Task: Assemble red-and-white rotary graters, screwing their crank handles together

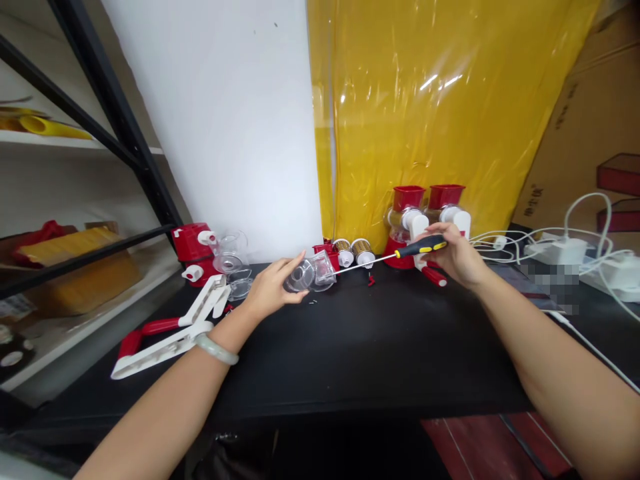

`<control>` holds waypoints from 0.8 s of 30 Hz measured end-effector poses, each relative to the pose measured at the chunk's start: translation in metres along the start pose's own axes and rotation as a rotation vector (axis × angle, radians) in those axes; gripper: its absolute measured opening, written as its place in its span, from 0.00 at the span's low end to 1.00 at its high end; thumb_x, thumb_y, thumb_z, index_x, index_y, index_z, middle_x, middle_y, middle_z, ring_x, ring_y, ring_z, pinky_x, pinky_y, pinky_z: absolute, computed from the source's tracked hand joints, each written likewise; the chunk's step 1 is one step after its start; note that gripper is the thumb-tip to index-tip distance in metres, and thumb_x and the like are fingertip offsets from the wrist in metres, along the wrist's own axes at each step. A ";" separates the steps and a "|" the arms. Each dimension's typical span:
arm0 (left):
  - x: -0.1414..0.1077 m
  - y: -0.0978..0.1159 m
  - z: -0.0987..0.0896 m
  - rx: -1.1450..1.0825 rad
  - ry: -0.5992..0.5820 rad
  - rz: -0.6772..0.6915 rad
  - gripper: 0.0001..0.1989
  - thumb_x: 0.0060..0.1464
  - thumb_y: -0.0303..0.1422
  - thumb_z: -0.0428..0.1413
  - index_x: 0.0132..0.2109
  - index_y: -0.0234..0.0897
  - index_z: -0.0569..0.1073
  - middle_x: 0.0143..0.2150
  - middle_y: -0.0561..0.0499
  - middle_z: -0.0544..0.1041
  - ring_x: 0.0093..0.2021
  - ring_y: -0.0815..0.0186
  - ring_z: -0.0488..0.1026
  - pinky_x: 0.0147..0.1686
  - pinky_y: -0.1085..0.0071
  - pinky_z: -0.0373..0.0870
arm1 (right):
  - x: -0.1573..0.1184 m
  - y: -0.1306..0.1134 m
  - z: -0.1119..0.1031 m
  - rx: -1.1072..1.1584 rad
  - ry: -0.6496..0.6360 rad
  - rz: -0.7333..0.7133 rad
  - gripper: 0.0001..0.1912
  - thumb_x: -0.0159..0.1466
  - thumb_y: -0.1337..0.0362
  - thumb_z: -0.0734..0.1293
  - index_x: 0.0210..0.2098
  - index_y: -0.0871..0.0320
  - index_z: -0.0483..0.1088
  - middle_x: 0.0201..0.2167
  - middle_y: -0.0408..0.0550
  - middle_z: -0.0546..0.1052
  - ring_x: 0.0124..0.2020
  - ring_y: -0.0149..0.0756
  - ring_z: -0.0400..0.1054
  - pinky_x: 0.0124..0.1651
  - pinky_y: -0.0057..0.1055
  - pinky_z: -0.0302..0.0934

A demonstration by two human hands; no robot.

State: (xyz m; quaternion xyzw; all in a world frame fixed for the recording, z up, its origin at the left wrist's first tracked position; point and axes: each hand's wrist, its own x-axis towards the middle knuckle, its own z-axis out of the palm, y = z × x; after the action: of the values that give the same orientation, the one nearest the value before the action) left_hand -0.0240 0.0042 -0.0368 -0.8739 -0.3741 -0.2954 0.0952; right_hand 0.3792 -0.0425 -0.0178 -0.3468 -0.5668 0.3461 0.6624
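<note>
My left hand (274, 288) is closed around one end of a clear plastic housing (323, 268), which lies on its side over the black table. In my right hand (457, 257) is a screwdriver (420, 247) with a black and yellow handle, held level. Its long shaft points left, and the tip is at the housing's square end; whether it touches cannot be told. Small screws (313, 302) lie just below the housing. Behind and to its right stand two metal grater drums (362, 253) with white ends, near a small red clip (371, 281).
Two red and white grinders (409, 217) stand at the back right. White cables and plugs (567, 253) lie at the far right. On the left are red bases (193, 243), more clear housings (233, 260) and white crank arms with red handles (160, 325). A shelf rack (85, 333) borders the table.
</note>
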 end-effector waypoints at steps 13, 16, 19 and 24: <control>0.000 -0.014 0.008 -0.052 0.014 -0.065 0.44 0.48 0.38 0.62 0.69 0.39 0.52 0.57 0.42 0.73 0.56 0.53 0.71 0.55 0.59 0.66 | 0.001 0.009 0.003 0.078 -0.080 0.126 0.24 0.52 0.56 0.71 0.41 0.49 0.54 0.29 0.35 0.76 0.23 0.35 0.74 0.28 0.35 0.69; 0.000 -0.017 0.013 -0.102 0.013 -0.143 0.43 0.46 0.41 0.63 0.66 0.35 0.54 0.57 0.40 0.73 0.57 0.52 0.71 0.55 0.57 0.67 | 0.000 0.008 0.004 -0.108 -0.070 0.092 0.21 0.56 0.50 0.69 0.39 0.51 0.56 0.19 0.33 0.73 0.12 0.30 0.66 0.17 0.26 0.59; 0.000 -0.019 0.015 -0.142 -0.005 -0.148 0.41 0.46 0.42 0.62 0.63 0.34 0.56 0.57 0.39 0.73 0.57 0.51 0.71 0.56 0.56 0.66 | 0.000 0.009 0.002 -0.186 -0.041 0.106 0.19 0.61 0.43 0.61 0.38 0.53 0.59 0.13 0.33 0.67 0.06 0.28 0.55 0.09 0.22 0.45; 0.001 -0.021 0.016 -0.203 -0.009 -0.148 0.40 0.47 0.42 0.62 0.64 0.36 0.56 0.58 0.39 0.72 0.58 0.52 0.70 0.57 0.55 0.65 | 0.000 0.009 0.003 0.106 -0.071 0.114 0.25 0.52 0.54 0.71 0.42 0.48 0.55 0.30 0.36 0.77 0.24 0.36 0.75 0.27 0.33 0.68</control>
State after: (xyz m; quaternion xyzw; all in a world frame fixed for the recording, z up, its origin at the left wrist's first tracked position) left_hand -0.0313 0.0263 -0.0500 -0.8505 -0.4060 -0.3340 -0.0177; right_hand 0.3757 -0.0373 -0.0248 -0.3304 -0.5501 0.4249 0.6385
